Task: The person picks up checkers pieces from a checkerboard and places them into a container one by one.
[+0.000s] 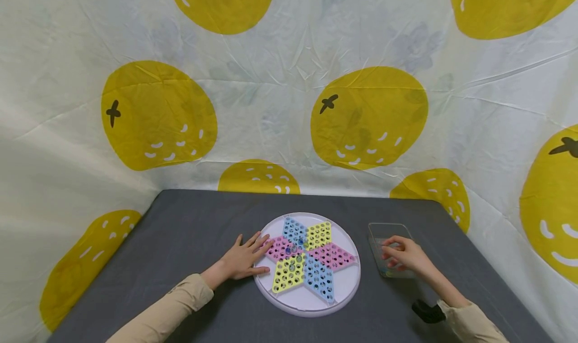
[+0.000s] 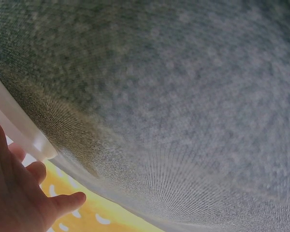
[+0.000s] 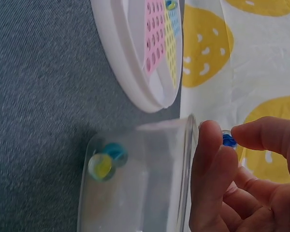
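In the right wrist view, my right hand (image 1: 403,255) pinches a clear marble with blue inside (image 3: 228,139) between thumb and fingertips. The hand is at the rim of a clear plastic box (image 3: 150,193). A yellow-swirled marble (image 3: 101,166) and a teal-swirled marble (image 3: 115,152) lie at the bottom of that box. My left hand (image 1: 245,258) rests with spread fingers on the left edge of a round white Chinese checkers board (image 1: 345,285). Several marbles (image 1: 294,248) sit in holes around the middle of its pink, yellow and blue star.
A dark grey cloth (image 1: 194,222) covers the table. Behind and beside it hangs a white curtain (image 1: 266,127) printed with large yellow fruit. A black band (image 1: 428,311) is on the right wrist. The clear box stands to the right of the board, with a gap between them.
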A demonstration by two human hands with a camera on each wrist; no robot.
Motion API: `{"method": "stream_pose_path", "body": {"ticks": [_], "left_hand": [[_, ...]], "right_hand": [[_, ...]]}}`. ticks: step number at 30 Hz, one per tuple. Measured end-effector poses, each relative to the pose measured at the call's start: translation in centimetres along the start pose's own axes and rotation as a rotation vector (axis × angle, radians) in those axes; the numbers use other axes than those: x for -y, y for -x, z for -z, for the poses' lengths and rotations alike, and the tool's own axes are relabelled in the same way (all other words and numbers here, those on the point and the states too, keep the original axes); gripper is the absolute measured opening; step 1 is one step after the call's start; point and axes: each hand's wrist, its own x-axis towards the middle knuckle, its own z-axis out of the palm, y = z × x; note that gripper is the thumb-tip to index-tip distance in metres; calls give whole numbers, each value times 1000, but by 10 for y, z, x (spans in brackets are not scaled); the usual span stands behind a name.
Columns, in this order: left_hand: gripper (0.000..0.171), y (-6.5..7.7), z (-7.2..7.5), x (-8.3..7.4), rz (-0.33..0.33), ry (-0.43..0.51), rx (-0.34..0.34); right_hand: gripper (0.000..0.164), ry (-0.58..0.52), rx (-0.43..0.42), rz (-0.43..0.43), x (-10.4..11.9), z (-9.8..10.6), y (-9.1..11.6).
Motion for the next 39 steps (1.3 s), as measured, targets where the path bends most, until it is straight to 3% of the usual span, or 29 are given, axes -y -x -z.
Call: {"method": "stream_pose_path", "body": {"ticks": [19, 39], "left_hand": [[73, 1, 1, -1, -3, 1, -3], [73, 0, 2, -1, -18, -14, -9]], "right_hand": [[38, 58, -44, -15, -14, 13, -1], [37, 81, -73, -38, -16, 23, 2]]}}
